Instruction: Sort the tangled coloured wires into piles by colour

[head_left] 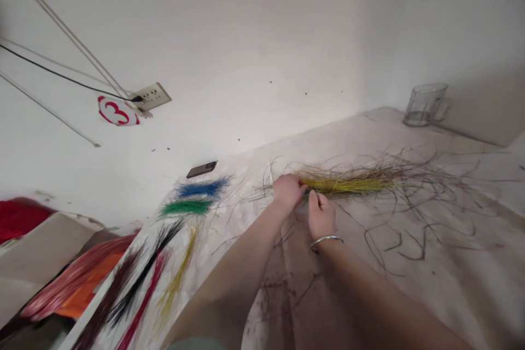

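A long tangled bundle of thin wire-like strands [353, 183], mostly yellow with green and dark ones among them, lies across the table. My left hand [288, 191] is closed at the bundle's left end, its fingers curled round some strands. Just to the right and nearer to me is my right hand [322, 214], with a silver bangle on the wrist. Its fingers are bent and pressed together by the bundle's near side; what they hold, if anything, is too small to make out. Loose strands [422, 243] curl out on the right.
Sorted bunches lie at left: blue [200, 189], green [186, 207], black [150, 268], red [143, 301], yellow [180, 273], and dark brown [109, 301]. A phone [202, 169] rests by the wall. A glass mug [424, 105] stands at back right. Above is a power socket [152, 97].
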`<state>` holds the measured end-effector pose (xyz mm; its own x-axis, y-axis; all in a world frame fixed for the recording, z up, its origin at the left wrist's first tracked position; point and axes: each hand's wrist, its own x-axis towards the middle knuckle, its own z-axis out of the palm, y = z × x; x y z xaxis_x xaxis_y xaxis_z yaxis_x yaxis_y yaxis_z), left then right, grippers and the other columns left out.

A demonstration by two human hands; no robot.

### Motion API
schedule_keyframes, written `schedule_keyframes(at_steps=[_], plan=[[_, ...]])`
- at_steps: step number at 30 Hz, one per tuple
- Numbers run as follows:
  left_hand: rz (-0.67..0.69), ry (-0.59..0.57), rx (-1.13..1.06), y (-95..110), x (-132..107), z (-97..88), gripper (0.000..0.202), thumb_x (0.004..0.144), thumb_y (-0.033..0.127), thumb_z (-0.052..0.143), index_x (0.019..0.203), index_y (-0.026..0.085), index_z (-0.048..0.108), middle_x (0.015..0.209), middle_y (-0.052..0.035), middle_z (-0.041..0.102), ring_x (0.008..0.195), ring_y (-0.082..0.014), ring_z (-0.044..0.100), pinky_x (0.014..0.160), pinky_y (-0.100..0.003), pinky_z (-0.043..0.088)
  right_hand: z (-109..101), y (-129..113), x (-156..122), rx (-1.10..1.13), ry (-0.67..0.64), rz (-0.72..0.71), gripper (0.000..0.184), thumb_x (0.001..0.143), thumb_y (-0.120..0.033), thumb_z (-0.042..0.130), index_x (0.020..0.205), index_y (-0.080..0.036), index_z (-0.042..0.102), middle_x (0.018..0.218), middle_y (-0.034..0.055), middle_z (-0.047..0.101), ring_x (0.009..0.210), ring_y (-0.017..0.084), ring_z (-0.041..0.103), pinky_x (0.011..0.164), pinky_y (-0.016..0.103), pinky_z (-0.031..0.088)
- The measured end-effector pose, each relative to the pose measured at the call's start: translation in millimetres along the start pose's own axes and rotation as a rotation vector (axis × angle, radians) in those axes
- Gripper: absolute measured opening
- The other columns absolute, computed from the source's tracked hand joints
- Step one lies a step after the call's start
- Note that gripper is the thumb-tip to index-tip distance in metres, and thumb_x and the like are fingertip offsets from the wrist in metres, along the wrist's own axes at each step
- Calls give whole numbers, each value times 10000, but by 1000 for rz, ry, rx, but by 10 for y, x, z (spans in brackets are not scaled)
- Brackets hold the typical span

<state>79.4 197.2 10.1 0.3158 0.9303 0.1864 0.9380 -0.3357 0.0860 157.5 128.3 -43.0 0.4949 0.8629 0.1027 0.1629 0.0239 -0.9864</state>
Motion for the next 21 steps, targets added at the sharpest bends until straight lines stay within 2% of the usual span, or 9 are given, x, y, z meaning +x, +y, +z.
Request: schedule_keyframes(at_steps=[7,13,17,21], plan=[[103,31,-74,-68,-126,-92,138,829,291,605,827,201,709,857,-61,664,910,-221,574,816,-315,417,15,46,26,27,26,-13,386,851,-481,403,588,-203,459,533,-30,423,568,136,340,551,268,259],[147,103,-194,-158,-272,-172,164,852,272,578,764,196,693,805,-45,652,872,-198,571,809,-303,423,0,48,30,77,18,-13,396,857,-463,415,551,-212,386,491,-53,348,538,122,301,534,272,238],[120,167,-302,-191,-382,-254,97,821,169,569,807,189,663,800,-11,661,818,-148,591,772,-244,443,-13,58,29,153,0,51,401,854,-471,413,547,-214,392,475,-51,354,531,123,325,534,272,253],[29,220,-388,-225,-472,-313,125,869,214,512,877,181,632,817,4,672,746,-109,606,694,-197,460,-37,57,1,165,-23,55,407,852,-470,422,536,-218,375,465,-54,349,513,120,329,530,273,254]])
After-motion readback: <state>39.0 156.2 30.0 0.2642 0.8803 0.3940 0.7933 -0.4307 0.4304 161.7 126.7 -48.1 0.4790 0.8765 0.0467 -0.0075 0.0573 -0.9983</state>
